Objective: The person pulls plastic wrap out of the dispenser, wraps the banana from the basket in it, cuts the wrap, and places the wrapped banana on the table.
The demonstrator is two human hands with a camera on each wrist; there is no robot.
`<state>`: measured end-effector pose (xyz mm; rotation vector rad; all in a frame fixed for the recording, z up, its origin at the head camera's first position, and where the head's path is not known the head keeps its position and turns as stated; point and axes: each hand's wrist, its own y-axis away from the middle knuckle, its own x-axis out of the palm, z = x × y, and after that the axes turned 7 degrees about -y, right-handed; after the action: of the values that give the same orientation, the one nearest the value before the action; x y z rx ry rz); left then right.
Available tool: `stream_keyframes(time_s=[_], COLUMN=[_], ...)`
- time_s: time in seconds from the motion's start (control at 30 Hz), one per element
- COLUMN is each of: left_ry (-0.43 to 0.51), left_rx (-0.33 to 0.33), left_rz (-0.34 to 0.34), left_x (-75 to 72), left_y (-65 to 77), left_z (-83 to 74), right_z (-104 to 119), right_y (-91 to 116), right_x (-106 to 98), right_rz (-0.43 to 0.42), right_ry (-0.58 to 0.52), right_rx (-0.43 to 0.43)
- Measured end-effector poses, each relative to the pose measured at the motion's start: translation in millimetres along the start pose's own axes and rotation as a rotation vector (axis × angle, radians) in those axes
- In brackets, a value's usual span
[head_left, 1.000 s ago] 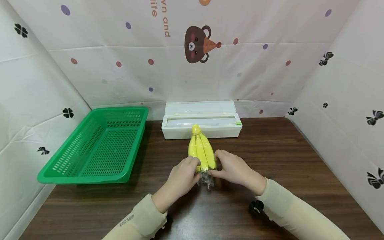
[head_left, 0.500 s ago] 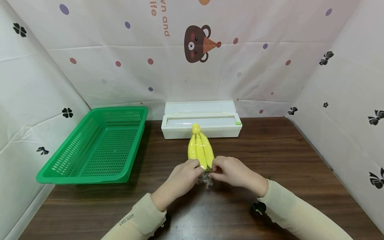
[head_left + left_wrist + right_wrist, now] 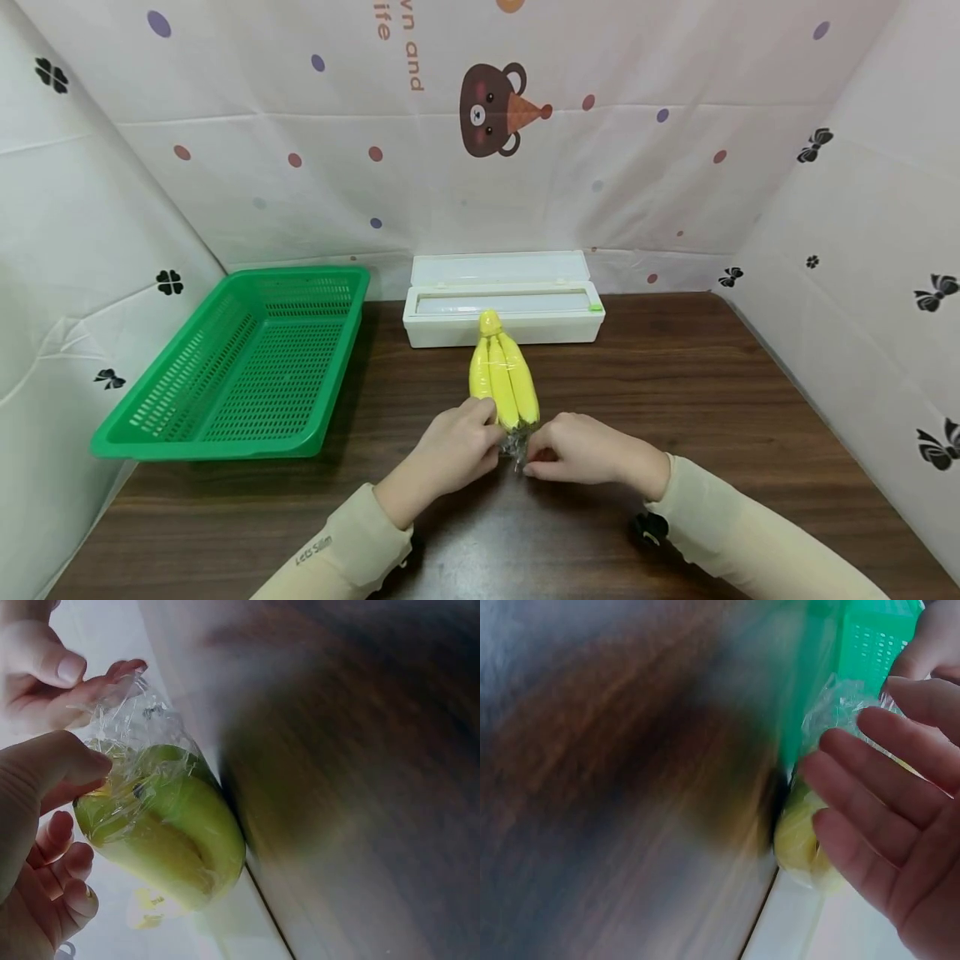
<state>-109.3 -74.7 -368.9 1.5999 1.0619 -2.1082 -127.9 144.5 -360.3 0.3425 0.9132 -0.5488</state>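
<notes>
A bunch of yellow bananas (image 3: 504, 379) lies on the table with its stem end pointing away from me, covered in clear plastic wrap (image 3: 513, 442). At the near end the wrap is crumpled into a loose tail. My left hand (image 3: 453, 446) pinches wrap between thumb and finger beside the banana tips. In the left wrist view, its other fingers curl loosely. My right hand (image 3: 581, 450) is at the tail of the wrap; the right wrist view shows its fingers (image 3: 881, 787) extended along the wrap, and the left wrist view shows its thumb apart from them.
A white wrap dispenser box (image 3: 504, 325) with its lid raised stands behind the bananas. To the left is a green plastic basket (image 3: 322, 408). Printed cloth walls (image 3: 645, 192) border the dark wooden table (image 3: 675, 375) at the back and sides.
My right hand has moved from the banana's right side toward me, down to the wrap's tail. The left hand has stayed near the banana tips. Box and basket have not moved.
</notes>
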Motion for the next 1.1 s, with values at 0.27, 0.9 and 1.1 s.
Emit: stream_keyframes(time_s=[0.27, 0.9, 1.1], left_ry=[-0.012, -0.045, -0.049], left_rx=[0.002, -0.018, -0.023], left_rz=[0.021, -0.067, -0.125], left_x=[1.7, 8.1, 8.7], left_y=[2.2, 1.6, 0.7], left_z=[1.0, -1.3, -0.8], right_z=[4, 11, 13], right_y=[1, 4, 2], right_x=[2, 6, 0], right_rz=[0.120, 0.103, -0.178], right_ry=[-0.004, -0.044, 0.137], right_rx=[0.008, 0.062, 0.032])
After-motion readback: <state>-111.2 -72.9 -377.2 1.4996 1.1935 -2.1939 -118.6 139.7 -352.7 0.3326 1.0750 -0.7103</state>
